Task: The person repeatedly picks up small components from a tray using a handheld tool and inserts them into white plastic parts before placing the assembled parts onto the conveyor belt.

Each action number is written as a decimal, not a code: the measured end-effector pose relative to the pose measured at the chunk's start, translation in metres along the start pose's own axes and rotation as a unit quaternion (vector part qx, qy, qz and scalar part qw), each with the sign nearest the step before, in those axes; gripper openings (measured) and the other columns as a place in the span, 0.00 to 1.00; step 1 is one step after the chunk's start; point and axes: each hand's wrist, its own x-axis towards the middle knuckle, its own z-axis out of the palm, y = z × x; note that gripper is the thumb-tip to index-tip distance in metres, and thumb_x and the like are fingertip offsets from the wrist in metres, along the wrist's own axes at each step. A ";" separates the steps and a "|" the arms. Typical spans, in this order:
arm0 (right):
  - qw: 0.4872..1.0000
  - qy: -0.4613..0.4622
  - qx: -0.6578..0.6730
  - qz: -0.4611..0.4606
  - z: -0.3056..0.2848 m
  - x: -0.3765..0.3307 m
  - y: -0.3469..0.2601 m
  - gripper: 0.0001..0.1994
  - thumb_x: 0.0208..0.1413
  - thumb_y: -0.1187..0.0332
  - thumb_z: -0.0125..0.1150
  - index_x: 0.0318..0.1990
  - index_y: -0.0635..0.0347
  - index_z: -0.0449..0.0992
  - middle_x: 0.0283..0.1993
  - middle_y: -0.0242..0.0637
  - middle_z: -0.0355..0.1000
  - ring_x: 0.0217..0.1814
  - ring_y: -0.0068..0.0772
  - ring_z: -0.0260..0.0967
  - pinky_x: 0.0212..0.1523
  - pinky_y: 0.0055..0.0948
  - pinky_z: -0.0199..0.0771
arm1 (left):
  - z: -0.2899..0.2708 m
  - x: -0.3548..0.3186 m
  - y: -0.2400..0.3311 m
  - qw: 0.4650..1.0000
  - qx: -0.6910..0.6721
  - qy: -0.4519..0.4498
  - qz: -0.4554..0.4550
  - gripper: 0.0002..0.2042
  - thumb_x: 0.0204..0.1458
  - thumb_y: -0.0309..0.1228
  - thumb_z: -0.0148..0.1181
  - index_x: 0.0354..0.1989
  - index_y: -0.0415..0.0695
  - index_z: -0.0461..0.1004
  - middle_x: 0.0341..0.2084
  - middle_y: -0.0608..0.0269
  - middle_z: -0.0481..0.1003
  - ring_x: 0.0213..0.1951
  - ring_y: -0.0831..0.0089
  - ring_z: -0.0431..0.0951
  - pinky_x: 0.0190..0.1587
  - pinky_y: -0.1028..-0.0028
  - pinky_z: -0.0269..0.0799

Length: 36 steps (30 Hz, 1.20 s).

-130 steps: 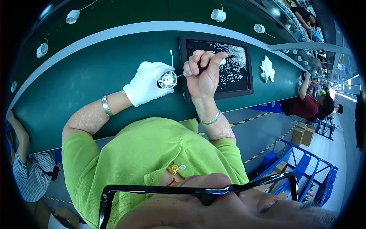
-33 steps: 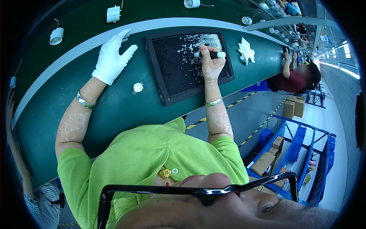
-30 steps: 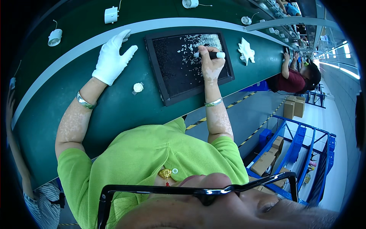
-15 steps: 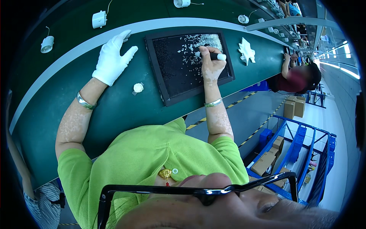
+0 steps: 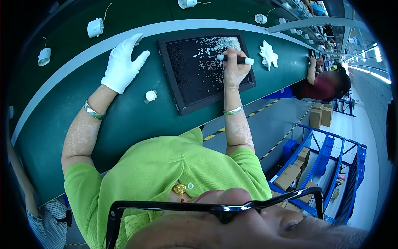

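Since the earlier frames, the white parts on the far belt have been carried rightward, one white part now lying just beyond the gloved fingertips, while both hands have stayed almost where they were. The left hand, in a white glove, is laid open and flat on the green table, fingers spread, holding nothing. A small white round piece lies on the table just below it, untouched. The right hand is closed around a black pen-like tool with white ends, held sideways over the black tray. Small white bits are scattered over the tray's upper part. A white star-shaped piece lies right of the tray.
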 end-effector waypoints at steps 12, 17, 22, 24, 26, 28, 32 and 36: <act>0.956 0.012 0.288 0.053 -0.014 0.012 0.011 0.22 0.57 0.51 0.57 0.27 0.63 0.67 0.25 0.41 0.68 0.16 0.20 0.57 0.16 0.17 0.58 | -0.004 0.001 0.004 0.999 0.031 -0.005 0.002 0.24 0.50 0.33 0.61 0.56 0.42 0.65 0.46 0.51 0.73 0.49 0.59 0.73 0.53 0.65 0.68; 0.944 0.002 0.325 0.053 -0.017 0.012 0.009 0.20 0.60 0.53 0.54 0.27 0.64 0.69 0.27 0.42 0.69 0.17 0.21 0.58 0.18 0.19 0.60 | -0.005 0.000 0.005 0.999 0.043 -0.008 0.006 0.23 0.49 0.32 0.61 0.54 0.41 0.66 0.45 0.52 0.73 0.48 0.59 0.74 0.53 0.65 0.67; 0.909 0.003 0.411 0.077 -0.025 0.014 0.015 0.22 0.61 0.53 0.51 0.28 0.65 0.73 0.29 0.42 0.69 0.19 0.22 0.58 0.19 0.21 0.60 | -0.005 0.000 0.005 0.999 0.050 -0.009 0.019 0.22 0.49 0.32 0.62 0.53 0.41 0.66 0.45 0.51 0.73 0.47 0.57 0.74 0.52 0.64 0.67; 0.906 0.010 0.415 0.080 -0.028 0.016 0.018 0.23 0.61 0.51 0.50 0.28 0.65 0.74 0.29 0.41 0.70 0.19 0.22 0.58 0.19 0.21 0.60 | -0.006 0.000 0.006 0.998 0.045 0.004 0.037 0.21 0.49 0.36 0.60 0.51 0.42 0.69 0.44 0.50 0.73 0.45 0.53 0.74 0.50 0.62 0.68; 0.899 0.004 0.431 0.073 -0.030 0.017 0.018 0.23 0.61 0.51 0.49 0.28 0.65 0.75 0.30 0.42 0.70 0.19 0.22 0.58 0.20 0.21 0.60 | -0.006 0.001 0.006 0.998 0.050 0.006 0.048 0.20 0.49 0.36 0.61 0.50 0.41 0.69 0.44 0.50 0.73 0.45 0.53 0.74 0.50 0.62 0.68; 0.895 0.005 0.439 0.076 -0.032 0.018 0.020 0.24 0.61 0.49 0.48 0.28 0.64 0.75 0.30 0.42 0.71 0.19 0.22 0.58 0.20 0.21 0.60 | -0.006 0.001 0.006 0.997 0.054 0.008 0.061 0.20 0.49 0.35 0.61 0.49 0.41 0.70 0.43 0.50 0.74 0.45 0.53 0.74 0.50 0.62 0.68; 0.884 0.006 0.458 0.091 -0.031 0.018 0.020 0.26 0.61 0.47 0.47 0.28 0.64 0.75 0.31 0.43 0.71 0.20 0.23 0.59 0.21 0.21 0.60 | -0.006 0.001 0.007 0.997 0.045 0.011 0.069 0.18 0.48 0.33 0.61 0.47 0.41 0.70 0.43 0.51 0.74 0.45 0.53 0.73 0.49 0.62 0.69; 0.887 0.008 0.454 0.078 -0.031 0.018 0.018 0.26 0.61 0.47 0.47 0.29 0.64 0.75 0.31 0.44 0.71 0.21 0.24 0.59 0.22 0.22 0.61 | -0.006 0.002 0.008 0.995 0.048 0.016 0.082 0.18 0.48 0.33 0.61 0.46 0.41 0.70 0.43 0.51 0.74 0.45 0.53 0.73 0.49 0.63 0.69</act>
